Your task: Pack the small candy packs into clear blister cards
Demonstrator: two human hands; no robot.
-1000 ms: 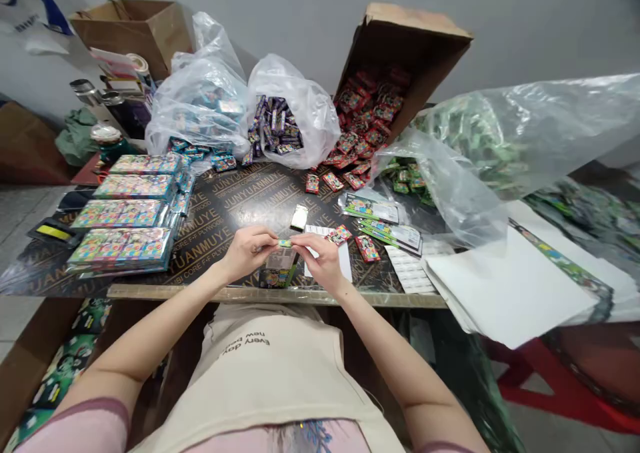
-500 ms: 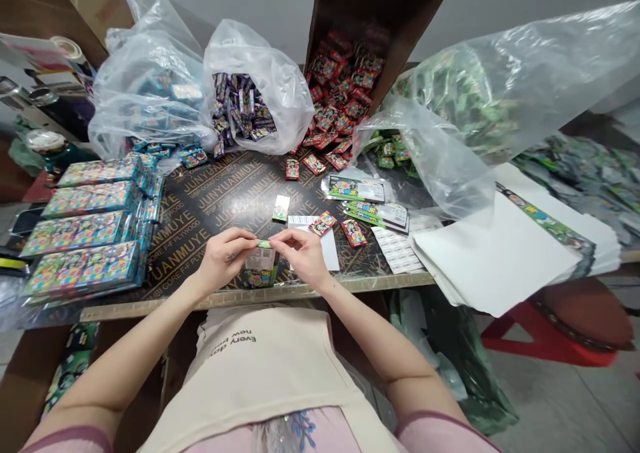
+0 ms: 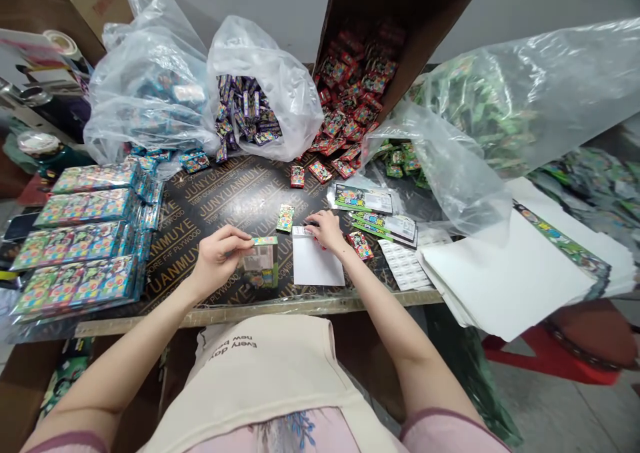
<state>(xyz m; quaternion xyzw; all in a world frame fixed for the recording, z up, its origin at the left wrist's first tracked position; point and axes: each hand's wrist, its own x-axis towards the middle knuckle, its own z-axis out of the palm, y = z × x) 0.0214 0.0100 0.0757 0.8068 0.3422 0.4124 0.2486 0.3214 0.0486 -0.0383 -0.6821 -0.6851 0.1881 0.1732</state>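
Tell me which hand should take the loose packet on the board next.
Probably the right hand: it rests on the white card, close to the loose packet, while the left hand is occupied at the green-topped box.

Even, bright indoor light falls across the tabletop (image 3: 235, 193), leaving only faint, soft shadows. Glare streaks the plastic bag (image 3: 500, 113) at its right. Wide-angle distortion bends the frame's edges, and the packets (image 3: 75, 286) at the tabletop's left look slightly soft.
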